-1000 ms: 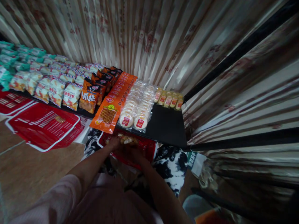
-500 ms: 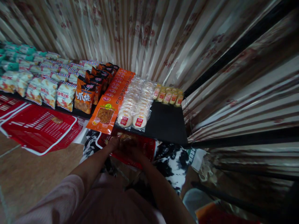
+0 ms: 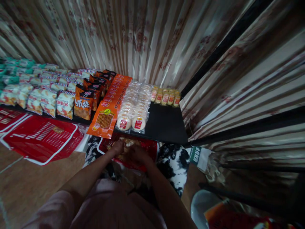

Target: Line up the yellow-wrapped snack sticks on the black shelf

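My left hand and my right hand are both down in a red basket that sits under the front edge of a black shelf. Both are curled around small yellowish snack packets in the basket, though the fingers are dim and partly hidden. On the shelf just above lie two rows of round rice crackers in clear wrap, an orange row of snack strips and a short row of yellow packets.
More snack bags run along the shelf to the left. Red baskets lie on the wooden floor at left. A black-and-white patterned cloth lies under the basket. Striped curtains hang behind and to the right.
My hands have come a little closer together in the red basket. The view has shifted slightly down and to the right.
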Demonstrator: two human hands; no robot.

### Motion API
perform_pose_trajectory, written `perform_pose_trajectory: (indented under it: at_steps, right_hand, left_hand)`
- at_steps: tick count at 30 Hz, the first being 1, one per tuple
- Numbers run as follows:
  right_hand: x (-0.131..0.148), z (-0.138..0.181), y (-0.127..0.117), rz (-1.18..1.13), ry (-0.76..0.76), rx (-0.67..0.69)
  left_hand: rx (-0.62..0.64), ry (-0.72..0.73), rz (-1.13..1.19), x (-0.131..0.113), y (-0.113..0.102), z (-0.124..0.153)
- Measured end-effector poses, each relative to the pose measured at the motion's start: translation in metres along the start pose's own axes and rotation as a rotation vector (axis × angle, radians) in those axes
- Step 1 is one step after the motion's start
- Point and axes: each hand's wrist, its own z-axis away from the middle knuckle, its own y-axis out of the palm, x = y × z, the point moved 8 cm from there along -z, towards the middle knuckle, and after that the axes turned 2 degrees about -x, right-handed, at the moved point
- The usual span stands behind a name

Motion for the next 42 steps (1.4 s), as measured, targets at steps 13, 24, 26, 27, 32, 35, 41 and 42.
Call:
perform_pose_trajectory:
  at_steps: [13,24,26,27,32,35,41,42]
  right_hand:
    - [-0.007,0.008,-0.024,-0.135,-0.026,-0.209]
    - [-0.018,0.033,-0.051,-0.307,0.090,-0.277]
    - [-0.023,0.035,-0.055,-0.293,0.101,-0.306]
    - [-0.024,0.037,-0.056,-0.294,0.091,-0.314]
    - [-0.019,0.046,-0.062,-0.339,-0.054,-0.338]
    - [-0.014,0.059,-0.066,-0.332,-0.110,-0.382]
    - [-0.005,0.083,-0.067,-0.286,-0.177,-0.469]
    - [-0.006,0.085,-0.067,-0.273,-0.164,-0.488]
  left_hand:
    - [-0.364,-0.035,0.210,-0.041,-0.046,0.054]
    - [-0.560,0.121,0.299,-0.066,-0.056,0.074]
    - [-0.576,0.157,0.304,-0.072,-0.060,0.080]
    - [-0.590,0.176,0.307,-0.075,-0.062,0.082]
    - [-0.640,0.254,0.330,-0.089,-0.071,0.092]
    - [-0.667,0.285,0.361,-0.093,-0.074,0.095]
    - [-0.692,0.354,0.402,-0.106,-0.085,0.102]
    - [-0.691,0.353,0.404,-0.108,-0.087,0.104]
